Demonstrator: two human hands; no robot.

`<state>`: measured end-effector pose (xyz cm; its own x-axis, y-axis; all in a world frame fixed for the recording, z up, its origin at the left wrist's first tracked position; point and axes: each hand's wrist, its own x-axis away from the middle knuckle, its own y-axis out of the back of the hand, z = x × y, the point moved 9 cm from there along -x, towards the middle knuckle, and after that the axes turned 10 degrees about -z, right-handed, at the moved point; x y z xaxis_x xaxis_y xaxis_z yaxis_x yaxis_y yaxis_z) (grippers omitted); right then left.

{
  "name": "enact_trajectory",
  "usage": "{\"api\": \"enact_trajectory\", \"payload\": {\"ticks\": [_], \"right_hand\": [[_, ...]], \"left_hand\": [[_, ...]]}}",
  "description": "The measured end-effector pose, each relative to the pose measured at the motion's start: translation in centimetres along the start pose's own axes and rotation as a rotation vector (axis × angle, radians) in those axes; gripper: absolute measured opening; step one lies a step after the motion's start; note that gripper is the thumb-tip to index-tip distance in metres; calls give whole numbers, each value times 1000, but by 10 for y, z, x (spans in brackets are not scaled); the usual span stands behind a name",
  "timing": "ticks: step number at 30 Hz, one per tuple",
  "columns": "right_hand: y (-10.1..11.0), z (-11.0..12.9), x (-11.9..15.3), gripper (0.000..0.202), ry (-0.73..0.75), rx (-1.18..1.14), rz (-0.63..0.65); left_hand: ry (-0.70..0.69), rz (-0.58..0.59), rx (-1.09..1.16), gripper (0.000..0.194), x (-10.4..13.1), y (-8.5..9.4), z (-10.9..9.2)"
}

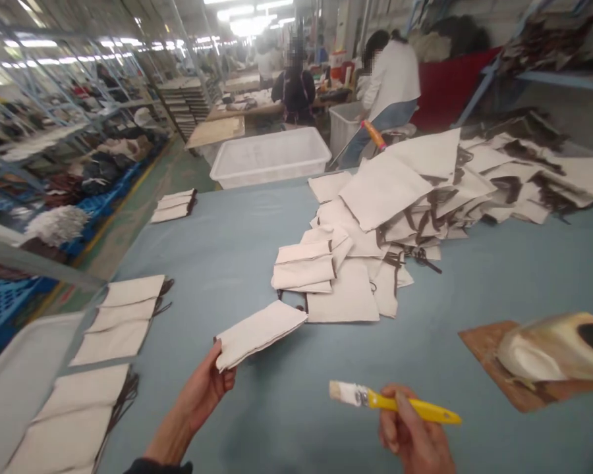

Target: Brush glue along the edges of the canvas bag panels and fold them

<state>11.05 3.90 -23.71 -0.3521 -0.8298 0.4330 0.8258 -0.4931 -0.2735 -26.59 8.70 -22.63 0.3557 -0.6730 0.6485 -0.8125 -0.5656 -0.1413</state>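
Observation:
My left hand (210, 378) pinches one end of a cream fabric piece (259, 332) with dark trim, held tilted above the blue-grey table (217, 257). In my right hand (412, 431) is a paintbrush (405, 404) with a yellow handle and pale bristles pointing left. Its bristles are apart from the fabric. Just beyond the held piece, a folded cream piece (304, 266) rests at the near edge of a large heap of similar fabric pieces (385, 184). To the right, a cut-open translucent plastic container (534, 352) lies on a brown board (489, 342).
Overlapping cream pieces with dark cords (121, 319) line the table's left side, and a smaller stack (174, 205) lies farther back. A white bin (271, 155) stands beyond the far edge. Two people work behind it. Another pale bin (34, 355) is at the left.

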Motion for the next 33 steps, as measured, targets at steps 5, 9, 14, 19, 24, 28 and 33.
{"api": "enact_trajectory", "payload": {"ticks": [5,9,14,19,24,28,33], "right_hand": [[11,33,-8,48,39,20,13],[21,53,-10,44,202,74,11],[22,101,7,24,751,262,6],[-35,110,46,17,1307,660,235],[-81,81,57,23,1285,791,326],[-84,80,54,24,1130,689,375],[-61,100,36,36,935,712,260]], "left_hand": [[-120,124,66,31,51,-27,-1],[-158,200,136,33,77,-42,-2],[-88,268,106,40,97,-61,27],[-8,380,44,47,110,-88,51],[48,546,33,53,129,-112,54],[-38,488,-150,62,124,-93,49],[-326,434,-480,39,110,-59,32]]}}
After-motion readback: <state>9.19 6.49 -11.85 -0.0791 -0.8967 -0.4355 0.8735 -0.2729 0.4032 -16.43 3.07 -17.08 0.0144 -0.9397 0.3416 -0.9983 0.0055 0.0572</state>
